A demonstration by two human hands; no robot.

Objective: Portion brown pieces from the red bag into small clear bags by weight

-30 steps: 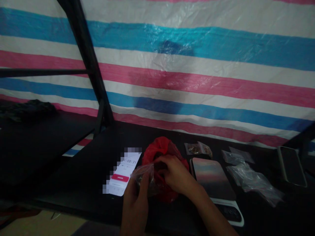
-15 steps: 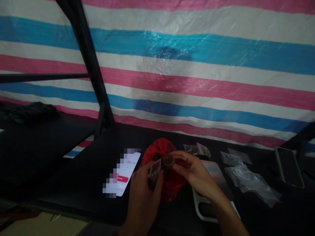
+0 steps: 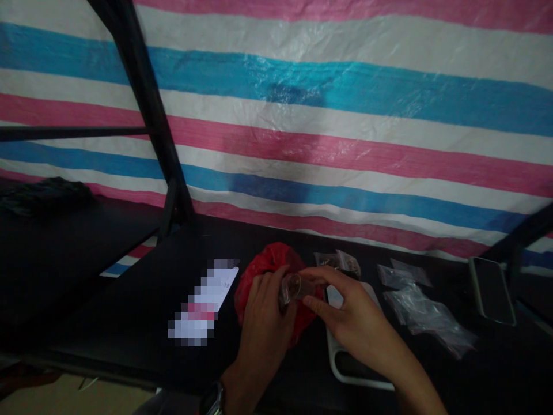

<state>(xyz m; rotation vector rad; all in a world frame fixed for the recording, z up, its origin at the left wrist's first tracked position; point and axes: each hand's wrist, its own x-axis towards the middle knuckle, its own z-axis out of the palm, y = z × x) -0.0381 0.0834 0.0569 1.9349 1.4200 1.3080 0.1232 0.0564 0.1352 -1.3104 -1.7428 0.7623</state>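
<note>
My left hand (image 3: 265,314) is closed around a small clear zip bag (image 3: 285,293), its fingers hiding most of it. In my right hand (image 3: 345,302), thumb and fingers pinch a small clear cup (image 3: 297,286) with brown bits inside. The cup lies tipped at the mouth of the zip bag, its rim facing me. Beneath both hands is a red plastic bag (image 3: 270,260), its contents mostly covered. A white kitchen scale (image 3: 339,366) sits partly under my right hand and forearm. Just behind it lie small zip bags of brown material (image 3: 349,264).
Several flat clear zip bags (image 3: 425,308) are spread to the right, with a dark-screened phone (image 3: 492,291) beyond them. A lit phone (image 3: 218,302), partly blurred, lies to the left. Behind the black table (image 3: 147,305) are a black metal post (image 3: 149,98) and a striped plastic sheet (image 3: 345,132).
My right hand has brought the cup leftward against the zip bag and tilted it. My left hand has turned inward around the bag. The view has shifted slightly right.
</note>
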